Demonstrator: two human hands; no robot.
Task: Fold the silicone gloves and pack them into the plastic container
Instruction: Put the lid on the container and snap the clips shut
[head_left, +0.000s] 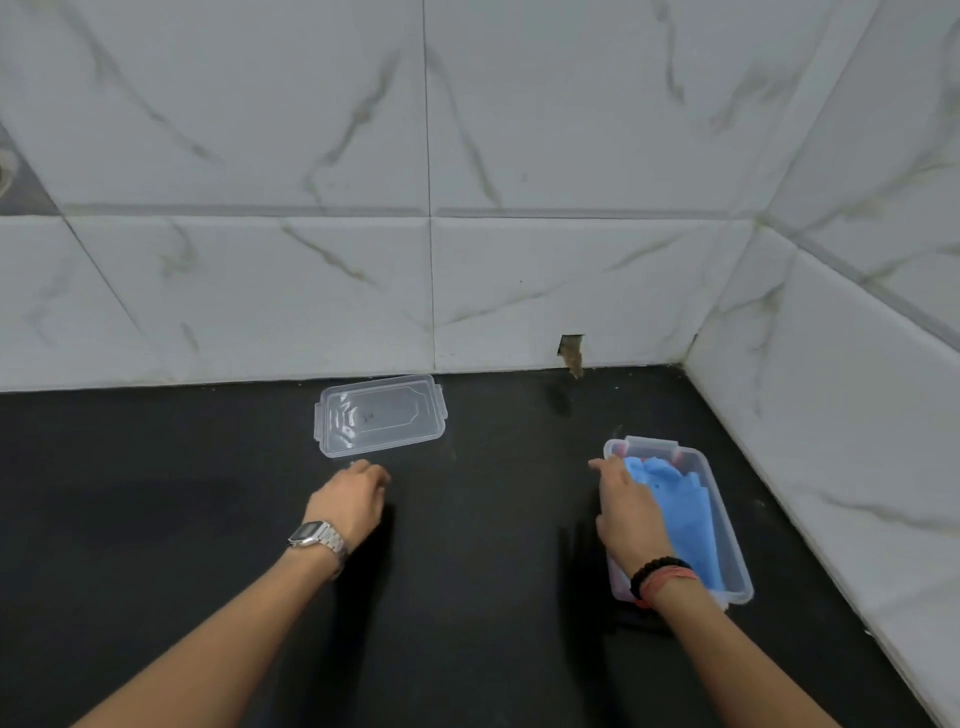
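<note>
Gloves (670, 512), blue and folded, lie inside the clear container (730, 535) at the right of the black counter (156, 519), a bit of red showing beneath them. Right hand (626, 506) presses them flat, fingers stretched out, clamping nothing. Left hand (353, 501) hovers just short of the lid (382, 415) near the wall, fingers loosely curled and empty. The packing looks nearly done. Best bet now: keep the blue layer pushed below the rim, tuck any stray edge in, then bring the lid over square so the clips seat.
</note>
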